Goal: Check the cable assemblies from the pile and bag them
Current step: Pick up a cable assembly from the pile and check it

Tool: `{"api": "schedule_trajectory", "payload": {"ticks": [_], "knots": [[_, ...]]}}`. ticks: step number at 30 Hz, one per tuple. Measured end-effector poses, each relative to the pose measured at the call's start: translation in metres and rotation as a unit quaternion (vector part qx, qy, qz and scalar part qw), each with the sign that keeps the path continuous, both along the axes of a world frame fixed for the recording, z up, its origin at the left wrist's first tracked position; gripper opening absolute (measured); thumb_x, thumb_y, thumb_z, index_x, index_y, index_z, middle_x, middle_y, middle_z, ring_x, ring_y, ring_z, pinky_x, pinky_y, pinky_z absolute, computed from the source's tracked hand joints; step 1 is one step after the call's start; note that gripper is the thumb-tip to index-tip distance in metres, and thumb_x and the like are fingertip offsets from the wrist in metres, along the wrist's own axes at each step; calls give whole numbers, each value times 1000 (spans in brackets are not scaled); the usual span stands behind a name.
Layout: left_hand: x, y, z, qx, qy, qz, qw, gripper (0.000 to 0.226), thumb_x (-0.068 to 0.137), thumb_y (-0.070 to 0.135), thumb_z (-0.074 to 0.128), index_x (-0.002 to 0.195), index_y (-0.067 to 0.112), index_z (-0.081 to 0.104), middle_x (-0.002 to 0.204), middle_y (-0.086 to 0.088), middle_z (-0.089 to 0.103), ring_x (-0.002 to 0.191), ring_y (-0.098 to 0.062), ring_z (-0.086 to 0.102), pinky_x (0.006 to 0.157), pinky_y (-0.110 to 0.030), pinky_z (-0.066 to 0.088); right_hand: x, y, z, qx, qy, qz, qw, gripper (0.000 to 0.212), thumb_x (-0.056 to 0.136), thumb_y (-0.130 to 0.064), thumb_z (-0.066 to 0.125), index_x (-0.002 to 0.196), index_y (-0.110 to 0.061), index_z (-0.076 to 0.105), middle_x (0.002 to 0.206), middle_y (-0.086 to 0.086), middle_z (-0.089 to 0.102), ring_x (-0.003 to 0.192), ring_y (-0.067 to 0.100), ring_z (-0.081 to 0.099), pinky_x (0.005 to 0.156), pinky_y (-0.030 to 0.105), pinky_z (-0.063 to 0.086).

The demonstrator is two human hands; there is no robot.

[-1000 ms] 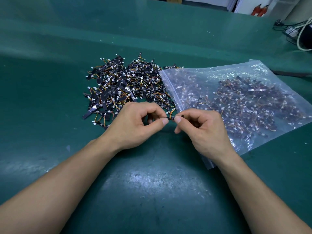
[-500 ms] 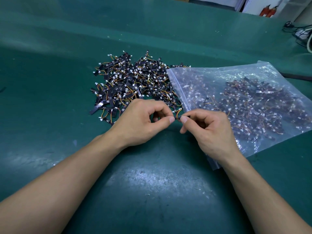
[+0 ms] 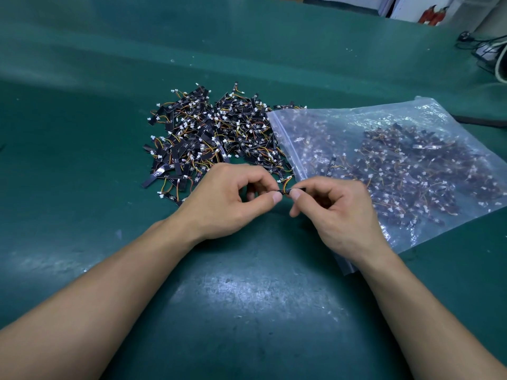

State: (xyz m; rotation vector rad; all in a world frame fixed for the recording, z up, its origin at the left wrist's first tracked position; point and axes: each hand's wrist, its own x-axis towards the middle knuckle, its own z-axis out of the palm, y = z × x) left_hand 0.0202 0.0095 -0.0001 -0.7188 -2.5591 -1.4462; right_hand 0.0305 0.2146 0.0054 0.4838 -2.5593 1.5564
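Cable assembly [image 3: 285, 189], pinched at either end by left hand [image 3: 227, 198] and right hand [image 3: 338, 215], looks featherlight with fragile wires; best held by its stiff strip.

Bench: my scuffed dark-green matted worktop [image 3: 82, 187].
Eleven o'clock: loose pile of small black cable assemblies [image 3: 214, 138].
Two o'clock: clear plastic zip bag [image 3: 356, 124], flat, touching the pile.

I pinched cable assembly [image 3: 285, 191] in left hand [image 3: 227, 201] | right hand [image 3: 337, 212], at its 3 o'clock, pinched it too | forearms from 7 and 5 o'clock
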Motion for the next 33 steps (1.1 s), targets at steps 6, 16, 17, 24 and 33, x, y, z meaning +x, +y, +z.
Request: {"api": "schedule_trajectory", "payload": {"ticks": [6,16,17,24,33], "knots": [[-2,0,0,-12,18,8,1000,10,88,23,68,82,17,74,70,4,68,63,-15,59,60,-24,44,1,-1,2,-20,-17,12,1000,13,87,-26,67,76,-28,73,62,-8,70,46,1,42,50,11,33],[-2,-1,0,-4,1,3,1000,9,88,22,67,82,19,73,68,3,68,61,-15,58,60,-20,42,-1,0,2,-3,1,1,1000,13,87,-26,66,78,-32,73,61,-10,69,47,3,45,50,14,36],[-2,-1,0,-3,0,4,1000,9,88,22,67,81,20,73,68,3,68,61,-14,58,60,-19,42,-1,1,1,1,4,-6,1000,9,86,-28,66,83,-31,74,62,-8,69,47,9,46,50,16,36],[-5,-1,-4,30,-16,49,998,9,85,29,70,76,27,71,65,7,67,58,-8,55,59,-16,42,-14,26,0,174,2,-69,982,33,73,-30,83,102,-32,67,71,-17,61,55,6,55,64,30,48],[-8,-1,-6,0,-1,77,997,10,89,24,75,79,26,74,67,11,68,59,-10,57,60,-15,44,-18,30,2,115,6,-129,985,29,73,-24,56,96,-29,71,66,-20,63,52,1,55,57,10,38]]}}
